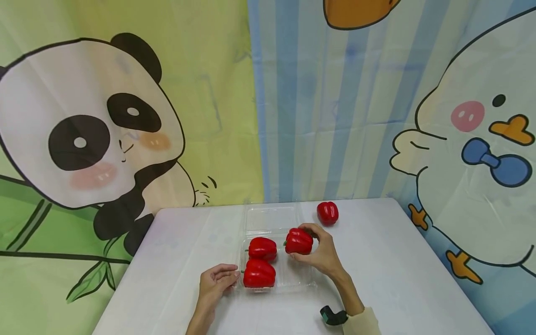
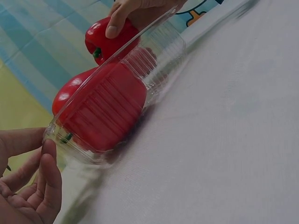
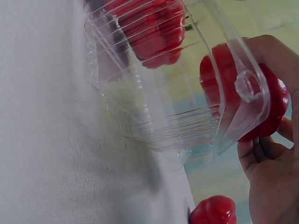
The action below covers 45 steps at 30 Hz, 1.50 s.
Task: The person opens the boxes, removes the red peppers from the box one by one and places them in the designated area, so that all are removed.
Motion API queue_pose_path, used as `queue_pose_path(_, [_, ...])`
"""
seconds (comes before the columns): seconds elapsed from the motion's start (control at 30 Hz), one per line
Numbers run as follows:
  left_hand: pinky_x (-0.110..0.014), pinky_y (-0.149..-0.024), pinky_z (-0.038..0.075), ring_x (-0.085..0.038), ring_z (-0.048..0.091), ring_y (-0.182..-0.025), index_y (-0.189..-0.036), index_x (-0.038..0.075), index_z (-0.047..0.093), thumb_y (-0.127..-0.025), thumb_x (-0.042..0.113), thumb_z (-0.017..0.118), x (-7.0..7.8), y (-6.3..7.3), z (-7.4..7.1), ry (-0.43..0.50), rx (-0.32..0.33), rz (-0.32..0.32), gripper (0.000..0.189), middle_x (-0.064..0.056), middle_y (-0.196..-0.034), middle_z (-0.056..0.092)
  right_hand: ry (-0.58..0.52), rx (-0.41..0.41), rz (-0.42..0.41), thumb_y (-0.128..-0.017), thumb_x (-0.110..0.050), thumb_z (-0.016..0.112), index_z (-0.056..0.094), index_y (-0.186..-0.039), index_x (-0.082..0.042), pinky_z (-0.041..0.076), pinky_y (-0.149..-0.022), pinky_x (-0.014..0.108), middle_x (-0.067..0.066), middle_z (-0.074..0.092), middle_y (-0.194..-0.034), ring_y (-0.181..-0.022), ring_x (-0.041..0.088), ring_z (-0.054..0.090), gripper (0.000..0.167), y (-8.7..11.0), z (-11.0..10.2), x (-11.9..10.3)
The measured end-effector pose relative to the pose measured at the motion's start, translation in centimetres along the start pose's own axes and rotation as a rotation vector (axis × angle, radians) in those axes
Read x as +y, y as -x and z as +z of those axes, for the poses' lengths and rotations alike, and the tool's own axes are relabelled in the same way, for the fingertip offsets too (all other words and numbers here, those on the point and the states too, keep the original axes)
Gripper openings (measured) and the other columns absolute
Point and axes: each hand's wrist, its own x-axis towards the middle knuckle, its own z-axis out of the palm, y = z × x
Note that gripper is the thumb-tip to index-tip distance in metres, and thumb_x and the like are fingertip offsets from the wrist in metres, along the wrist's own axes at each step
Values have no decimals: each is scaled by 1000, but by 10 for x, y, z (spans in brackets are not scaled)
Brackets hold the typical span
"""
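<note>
A clear plastic clamshell box (image 1: 293, 274) lies on the table with its lid (image 1: 271, 218) folded back. Two red bell peppers sit in its left side, a rear pepper (image 1: 262, 249) and a front pepper (image 1: 259, 273). My right hand (image 1: 320, 251) grips another red bell pepper (image 1: 299, 241) over the right part of the box, thumb and fingers on either side, its green stem facing left. In the left wrist view, my left hand (image 2: 30, 179) pinches the rim of the box at its near left corner, beside the front pepper.
One more red bell pepper (image 1: 327, 213) rests on the white table (image 1: 402, 279) at the back right. A dark green and black curved object (image 1: 333, 316) is beside the right sleeve (image 1: 362, 322). Behind the table hangs a cartoon-printed curtain (image 1: 217, 102).
</note>
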Motion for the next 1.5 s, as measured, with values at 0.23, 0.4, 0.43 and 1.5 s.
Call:
queue_pose_path(0.23, [-24, -61, 58, -14, 72, -73, -116, -3, 78, -90, 8, 88, -1, 2, 1, 6, 12, 2, 30, -3, -89, 80, -38, 17, 10, -73, -20, 100, 67, -137, -14, 61, -103, 33, 4, 75, -131, -119, 20, 69, 72, 1, -2, 0])
queue_pose_path(0.4, [-25, -61, 58, -14, 72, -73, -115, -3, 78, -90, 7, 88, 1, 3, 1, 8, 12, 5, 30, -4, -89, 80, -30, 25, 10, -72, -20, 101, 67, -136, -15, 62, -104, 38, 4, 75, -131, -120, 21, 69, 73, 0, -3, -2])
queue_pose_path(0.43, [-25, -61, 58, -14, 72, -74, -116, -3, 78, -90, 7, 88, 1, 3, 1, 9, 12, 4, 30, -4, -89, 80, -26, 24, 13, -72, -20, 101, 67, -136, -16, 62, -104, 39, 4, 75, -132, -120, 22, 69, 73, 0, -3, -2])
queue_pose_path(1.5, [-25, -62, 59, -14, 72, -74, -117, -4, 78, -90, 8, 87, 1, 2, 0, 10, -2, 14, 31, -5, -90, 80, -9, 66, 32, -68, -19, 102, 66, -136, -16, 60, -103, 30, 6, 73, -133, -121, 28, 69, 76, -2, -5, 1])
